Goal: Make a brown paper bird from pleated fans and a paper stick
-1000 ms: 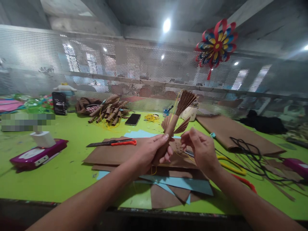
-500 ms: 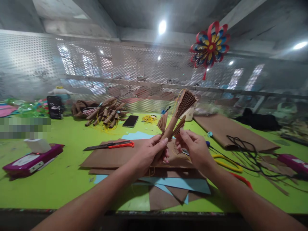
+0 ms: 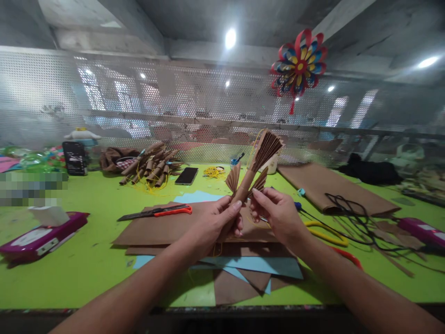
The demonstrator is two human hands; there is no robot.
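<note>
A brown paper bird (image 3: 255, 167) with a rolled body, pleated fan tail and two small pleated wings is held up over the green table (image 3: 86, 260). My left hand (image 3: 215, 222) is wrapped round the lower end of its rolled body. My right hand (image 3: 274, 213) pinches the right wing with thumb and fingertips. A yellow string hangs from the bird past my left hand. Beneath both hands lie brown paper sheets (image 3: 167, 227) and light blue paper (image 3: 257, 265).
A red-handled utility knife (image 3: 156, 212) lies on the brown sheets. Finished brown rolls (image 3: 149, 167), a black phone (image 3: 187, 176) and yellow string (image 3: 213, 172) lie farther back. Purple punches (image 3: 38, 236) sit left and right. Yellow and red scissors (image 3: 327, 236), black cords and a paper pinwheel (image 3: 299, 65) are at right.
The right hand has moved up from below the wing and closed its fingertips on it. The view has shifted slightly; the left hand keeps its hold.
</note>
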